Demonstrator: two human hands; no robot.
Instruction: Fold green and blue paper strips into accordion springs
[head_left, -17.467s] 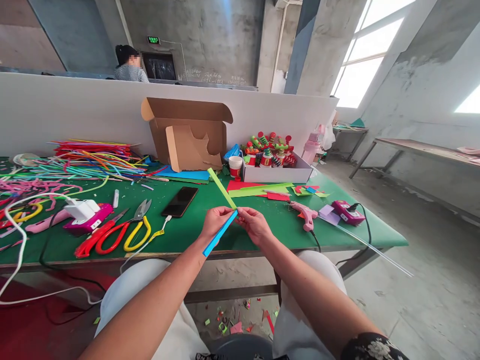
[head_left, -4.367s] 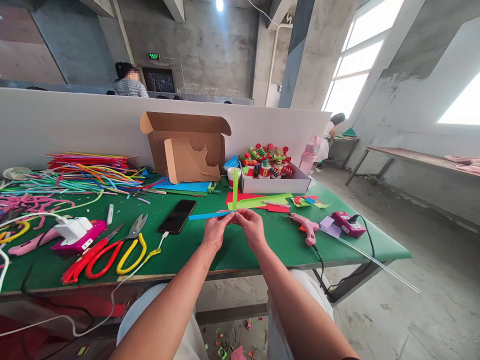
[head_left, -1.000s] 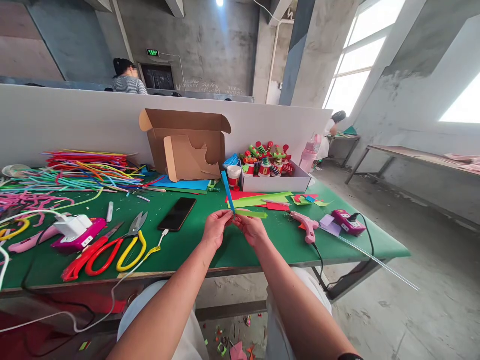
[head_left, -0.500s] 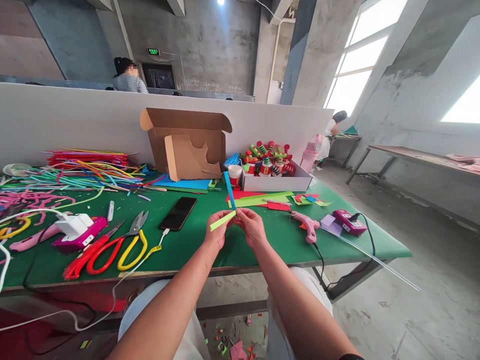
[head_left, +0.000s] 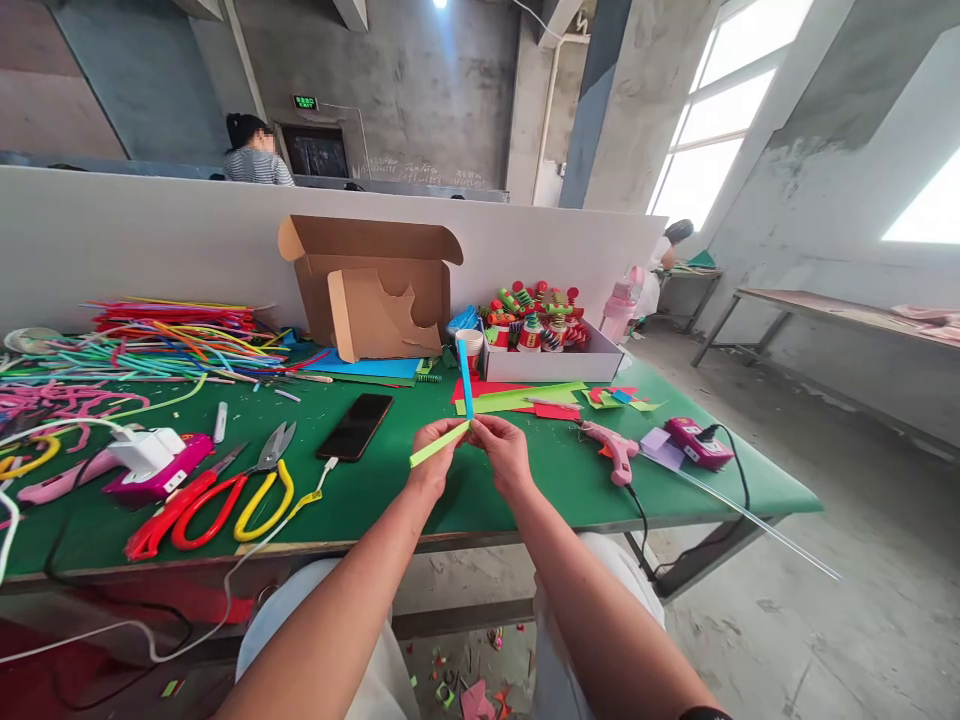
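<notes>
My left hand [head_left: 433,455] and my right hand [head_left: 502,448] meet over the front of the green table, fingertips pinched together. Between them they grip two paper strips joined at one end. The blue paper strip [head_left: 465,380] points up and away from me, nearly upright. Toward the lower left, across the left fingers, runs the light green paper strip [head_left: 439,443]. My fingertips hide the spot where the strips meet. A black phone [head_left: 357,426] lies left of my hands, and a pink glue gun [head_left: 613,450] rests to their right.
Red-handled pliers [head_left: 180,500] and yellow-and-red scissors [head_left: 262,480] lie on the left, near a charging cable. Behind are a pile of pipe cleaners [head_left: 172,335], a cardboard box [head_left: 382,290] and a white box [head_left: 551,368] of small paper-cup figures. Paper sheets [head_left: 525,397] lie beyond my hands.
The blue strip has swung a little to the right and stands more upright. The green strip's free end has shifted slightly left and down. Both hands stay in almost the same place.
</notes>
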